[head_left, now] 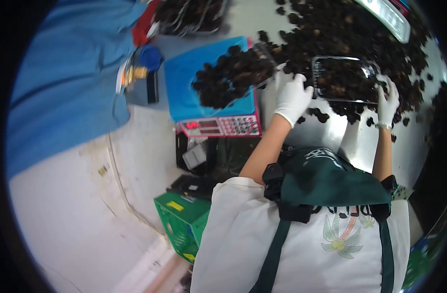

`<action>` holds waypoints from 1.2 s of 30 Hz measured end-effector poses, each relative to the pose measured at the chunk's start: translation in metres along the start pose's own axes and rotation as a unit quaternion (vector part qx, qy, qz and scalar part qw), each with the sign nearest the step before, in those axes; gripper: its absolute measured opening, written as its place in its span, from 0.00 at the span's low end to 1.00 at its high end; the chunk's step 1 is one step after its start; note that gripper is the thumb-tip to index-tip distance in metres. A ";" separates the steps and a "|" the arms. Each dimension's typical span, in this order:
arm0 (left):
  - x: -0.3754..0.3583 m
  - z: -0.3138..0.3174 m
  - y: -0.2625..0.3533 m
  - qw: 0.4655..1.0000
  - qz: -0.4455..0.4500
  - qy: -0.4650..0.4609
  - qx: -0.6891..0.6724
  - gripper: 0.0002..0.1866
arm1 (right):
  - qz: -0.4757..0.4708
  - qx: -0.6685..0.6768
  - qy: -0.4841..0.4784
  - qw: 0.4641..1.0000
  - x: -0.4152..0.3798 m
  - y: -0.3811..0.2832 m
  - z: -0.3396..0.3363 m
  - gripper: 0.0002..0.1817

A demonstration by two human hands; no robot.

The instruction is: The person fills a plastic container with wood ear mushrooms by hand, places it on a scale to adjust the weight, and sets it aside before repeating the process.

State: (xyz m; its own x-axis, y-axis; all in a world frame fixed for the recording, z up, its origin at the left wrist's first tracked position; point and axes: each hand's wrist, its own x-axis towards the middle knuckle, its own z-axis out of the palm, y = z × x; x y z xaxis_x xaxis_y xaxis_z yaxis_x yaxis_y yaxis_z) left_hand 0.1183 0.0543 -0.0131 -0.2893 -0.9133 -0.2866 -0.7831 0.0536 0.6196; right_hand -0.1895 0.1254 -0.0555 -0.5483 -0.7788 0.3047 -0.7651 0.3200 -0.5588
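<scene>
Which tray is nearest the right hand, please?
The clear tray right of the left hand, its right end at the right hand; others are on the scale or near the picture's top edge.

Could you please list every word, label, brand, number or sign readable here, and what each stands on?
No text reads clearly.
Scale: red digits and keypad marks, too blurred.
Green apron: white lettering, too distorted.
White shirt: dark letters, partly covered, unreadable.
Green crate: yellow label, too small.
</scene>
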 end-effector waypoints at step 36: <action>0.205 -0.180 -0.086 0.840 -0.101 0.129 -0.517 0.12 | 0.116 0.445 -0.357 0.813 0.237 -0.220 0.176 0.20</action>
State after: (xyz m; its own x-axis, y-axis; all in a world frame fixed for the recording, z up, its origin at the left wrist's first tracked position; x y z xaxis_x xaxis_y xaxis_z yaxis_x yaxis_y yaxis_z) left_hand 0.2254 -0.2101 0.0068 0.0258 -0.9257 -0.3774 0.1348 -0.3708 0.9189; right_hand -0.0915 -0.2247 0.0036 -0.0641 -0.9696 -0.2363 0.0526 0.2332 -0.9710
